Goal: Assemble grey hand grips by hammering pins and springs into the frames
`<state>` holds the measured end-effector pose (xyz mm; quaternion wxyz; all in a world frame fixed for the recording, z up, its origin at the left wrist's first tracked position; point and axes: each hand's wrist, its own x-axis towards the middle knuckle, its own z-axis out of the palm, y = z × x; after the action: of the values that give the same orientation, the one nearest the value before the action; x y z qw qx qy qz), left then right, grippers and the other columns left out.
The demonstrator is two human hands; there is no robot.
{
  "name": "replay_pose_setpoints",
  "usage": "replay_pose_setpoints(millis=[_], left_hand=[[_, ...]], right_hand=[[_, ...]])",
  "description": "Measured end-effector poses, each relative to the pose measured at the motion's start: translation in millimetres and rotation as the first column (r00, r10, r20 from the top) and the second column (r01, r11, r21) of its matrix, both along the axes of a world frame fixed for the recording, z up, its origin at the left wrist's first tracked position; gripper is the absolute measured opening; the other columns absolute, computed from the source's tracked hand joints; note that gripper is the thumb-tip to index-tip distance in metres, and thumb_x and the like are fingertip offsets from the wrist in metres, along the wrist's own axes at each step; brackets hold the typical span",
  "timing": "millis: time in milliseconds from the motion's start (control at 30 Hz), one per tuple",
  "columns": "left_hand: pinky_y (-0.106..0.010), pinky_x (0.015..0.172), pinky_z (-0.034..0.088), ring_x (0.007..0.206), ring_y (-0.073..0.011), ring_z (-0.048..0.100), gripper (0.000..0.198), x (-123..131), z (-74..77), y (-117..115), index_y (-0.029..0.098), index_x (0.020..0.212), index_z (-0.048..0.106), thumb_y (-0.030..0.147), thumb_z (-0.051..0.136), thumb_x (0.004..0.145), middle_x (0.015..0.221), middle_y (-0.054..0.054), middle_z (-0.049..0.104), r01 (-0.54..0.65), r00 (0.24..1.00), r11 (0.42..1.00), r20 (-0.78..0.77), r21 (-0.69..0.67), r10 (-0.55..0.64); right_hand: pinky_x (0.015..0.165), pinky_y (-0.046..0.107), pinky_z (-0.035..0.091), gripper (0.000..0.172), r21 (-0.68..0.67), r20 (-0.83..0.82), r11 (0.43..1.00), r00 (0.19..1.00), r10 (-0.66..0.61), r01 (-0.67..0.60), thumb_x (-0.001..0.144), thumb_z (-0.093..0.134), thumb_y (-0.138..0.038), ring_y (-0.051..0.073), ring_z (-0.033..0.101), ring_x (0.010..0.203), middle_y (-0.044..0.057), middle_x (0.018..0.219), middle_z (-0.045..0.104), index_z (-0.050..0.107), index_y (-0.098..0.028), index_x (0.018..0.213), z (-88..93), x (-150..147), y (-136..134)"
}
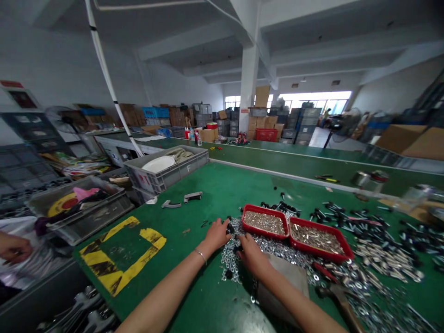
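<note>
My left hand (218, 234) is at the left edge of a spread of metal washers (231, 263), fingers bent and closed around a small black part at their tips. My right hand (252, 253) lies just right of it over the same washers. Its fingers are curled, with something dark under the fingertips that I cannot make out. Beside the hands stand two red trays, a left tray (289, 232) and a right tray (349, 257), both full of small metal pieces. A grey plate (286, 277) lies partly under my right forearm.
A hammer (342, 300) lies at the right among washers. Black-headed bolts (360, 219) and metal sleeves (386, 259) are heaped behind it. Two metal handles, one nearer (171, 204), lie left of the trays. A grey crate (166, 173) stands at the table's edge. Another person's hand (15, 249) shows far left.
</note>
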<state>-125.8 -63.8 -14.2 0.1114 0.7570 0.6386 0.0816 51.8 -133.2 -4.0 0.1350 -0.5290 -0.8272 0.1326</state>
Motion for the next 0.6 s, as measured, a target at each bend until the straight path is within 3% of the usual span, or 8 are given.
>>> replay_pose_setpoints(millis=[100, 200, 367, 500, 600], left_hand=[[-0.035, 0.095, 0.047, 0.114, -0.0320, 0.060, 0.086, -0.8, 6.0, 18.6, 0.021, 0.150, 0.031, 0.033, 0.070, 0.074, 0.134, -0.019, 0.045, 0.022, 0.999, 0.997, -0.033, -0.070, -0.024], [-0.030, 0.090, 0.050, 0.106, -0.0283, 0.065, 0.091, -0.6, 11.0, 40.2, 0.024, 0.147, 0.035, 0.033, 0.075, 0.066, 0.135, -0.016, 0.045, 0.054, 0.997, 0.988, -0.053, -0.144, -0.062], [-0.033, 0.083, 0.053, 0.094, -0.0257, 0.069, 0.053, 9.6, 10.7, 60.1, 0.018, 0.126, 0.055, 0.021, 0.065, 0.074, 0.119, -0.015, 0.054, 0.089, 0.992, 0.984, -0.081, -0.152, -0.102], [-0.035, 0.081, 0.053, 0.090, -0.0257, 0.068, 0.032, 18.8, 7.4, 60.8, 0.019, 0.107, 0.063, 0.013, 0.060, 0.075, 0.110, -0.014, 0.058, 0.161, 0.983, 0.981, -0.070, -0.108, -0.169], [-0.032, 0.085, 0.051, 0.093, -0.0229, 0.066, 0.025, 16.4, 8.2, 59.5, 0.022, 0.098, 0.065, 0.009, 0.054, 0.079, 0.103, -0.010, 0.062, 0.203, 0.978, 0.978, -0.026, -0.057, -0.205]], right_hand=[[0.101, 0.045, 0.041, 0.071, -0.037, 0.019, 0.999, 1.000, -0.017, 0.018, 0.068, 0.076, -0.015, 0.034, 0.049, 0.122, 0.020, 0.129, 0.051, 0.047, -0.011, 0.133, -7.5, -16.0, 28.0], [0.097, 0.046, 0.045, 0.059, -0.064, 0.037, 0.998, 0.999, -0.015, 0.017, 0.068, 0.078, -0.020, 0.035, 0.052, 0.118, 0.021, 0.127, 0.052, 0.056, -0.011, 0.122, -9.8, -22.0, 38.6], [0.089, 0.042, 0.050, 0.028, -0.101, 0.048, 0.995, 0.999, 0.001, 0.004, 0.081, 0.059, -0.009, 0.030, 0.057, 0.109, 0.018, 0.120, 0.057, 0.061, -0.014, 0.109, -2.9, -25.7, 34.5], [0.088, 0.048, 0.050, 0.033, -0.134, -0.027, 0.991, 0.999, -0.024, 0.021, 0.090, 0.034, -0.001, 0.031, 0.055, 0.111, 0.023, 0.116, 0.059, 0.060, -0.011, 0.107, -3.0, -34.4, 31.9], [0.092, 0.051, 0.047, 0.028, -0.190, -0.156, 0.981, 0.985, -0.069, 0.038, 0.089, 0.038, -0.003, 0.031, 0.053, 0.114, 0.020, 0.112, 0.062, 0.060, -0.014, 0.103, -3.0, -27.7, 33.7]])
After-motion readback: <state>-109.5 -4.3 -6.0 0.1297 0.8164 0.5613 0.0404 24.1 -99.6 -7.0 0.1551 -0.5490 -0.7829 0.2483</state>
